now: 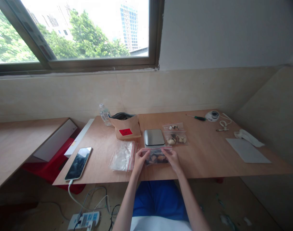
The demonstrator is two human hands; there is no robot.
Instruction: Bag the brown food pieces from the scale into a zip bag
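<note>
Clear plastic of a filled zip bag [156, 158] was pinched at its top edge by both hands at the lower centre of the frame: left hand [139, 161] and right hand [172, 159], fingers closed on it. Just above was set a small scale [154, 137]; 1 stack of empty zip bags [123, 156] was laid left of it on the wooden table [209, 154].

Soft daylight from the window [74, 29], overexposed sky, dim floor, wide-angle bending at edges, mild blur
</note>
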